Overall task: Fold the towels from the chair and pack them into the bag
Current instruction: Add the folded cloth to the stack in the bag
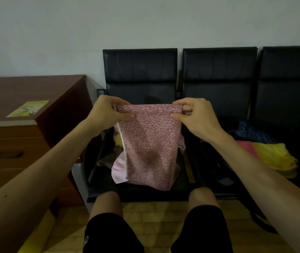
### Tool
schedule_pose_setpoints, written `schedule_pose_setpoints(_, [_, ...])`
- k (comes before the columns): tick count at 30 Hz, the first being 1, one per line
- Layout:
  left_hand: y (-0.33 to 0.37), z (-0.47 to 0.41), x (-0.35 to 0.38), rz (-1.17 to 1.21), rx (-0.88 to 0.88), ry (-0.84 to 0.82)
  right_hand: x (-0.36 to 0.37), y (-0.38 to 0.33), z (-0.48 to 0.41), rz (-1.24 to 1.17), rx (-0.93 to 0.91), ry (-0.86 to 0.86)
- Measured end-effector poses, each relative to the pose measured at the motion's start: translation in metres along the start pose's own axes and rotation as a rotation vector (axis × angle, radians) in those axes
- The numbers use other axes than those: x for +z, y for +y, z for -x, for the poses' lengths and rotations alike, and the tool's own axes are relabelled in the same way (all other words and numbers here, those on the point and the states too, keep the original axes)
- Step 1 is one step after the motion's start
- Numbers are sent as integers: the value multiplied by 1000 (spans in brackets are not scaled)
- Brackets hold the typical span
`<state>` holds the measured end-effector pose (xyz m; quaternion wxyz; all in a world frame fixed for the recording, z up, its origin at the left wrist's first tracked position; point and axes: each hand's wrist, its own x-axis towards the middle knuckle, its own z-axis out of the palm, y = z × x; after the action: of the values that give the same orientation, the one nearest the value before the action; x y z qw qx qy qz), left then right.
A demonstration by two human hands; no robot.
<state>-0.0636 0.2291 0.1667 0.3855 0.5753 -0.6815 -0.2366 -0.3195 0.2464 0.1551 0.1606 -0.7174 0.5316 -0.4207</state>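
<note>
A pink speckled towel (150, 143) hangs doubled over in front of me, above the left black chair (140, 70). My left hand (107, 112) pinches its top left corner and my right hand (193, 114) pinches its top right corner. Its lower edge reaches the chair seat, where several loose towels (117, 161) in pink and yellow lie partly hidden behind it. A dark bag (215, 161) lies on the middle chair seat. Folded pink and yellow towels (271, 156) lie at the bag's right side, with a dark blue cloth (251, 130) behind them.
A brown wooden desk (26, 92) with drawers stands to the left, a yellow-green leaflet (28, 108) on its top. A third black chair (289, 79) stands at the far right against the wall. My knees (109, 199) are close to the seat's front edge, over a tiled floor.
</note>
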Motion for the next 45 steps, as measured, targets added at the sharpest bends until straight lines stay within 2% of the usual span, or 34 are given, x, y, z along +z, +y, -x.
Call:
schedule_pose_setpoints(9, [-5,-1,17,-132,127,136,6,4,7,229,34,97])
schedule_pose_setpoints(18, [1,8,19,-186,147,212,6,14,8,190,100,83])
schedule_pose_setpoints(22, [-1,6,15,-199,157,144,0,20,11,-97,205,-59])
schedule_pose_setpoints(27, [-5,13,13,189,157,-97,3,37,21,-383,332,-164])
schedule_pose_setpoints(29, [-5,15,16,269,196,-120,1,38,21,-532,343,-150])
schedule_pose_setpoints(31, [-4,14,18,365,214,-119,2,36,25,-781,340,-69])
schedule_pose_setpoints(33, [0,11,19,426,226,-88,16,37,40,-934,338,-100])
schedule_pose_setpoints(36, [5,7,19,506,192,-31,55,44,77,-836,411,-371])
schedule_pose_setpoints(37, [5,5,20,499,178,-1,62,46,84,-823,442,-400])
schedule_pose_setpoints(42, [-14,-1,21,339,88,171,59,42,80,-939,520,-319])
schedule_pose_setpoints(45, [-28,-6,22,275,-40,190,55,33,78,-896,512,-343])
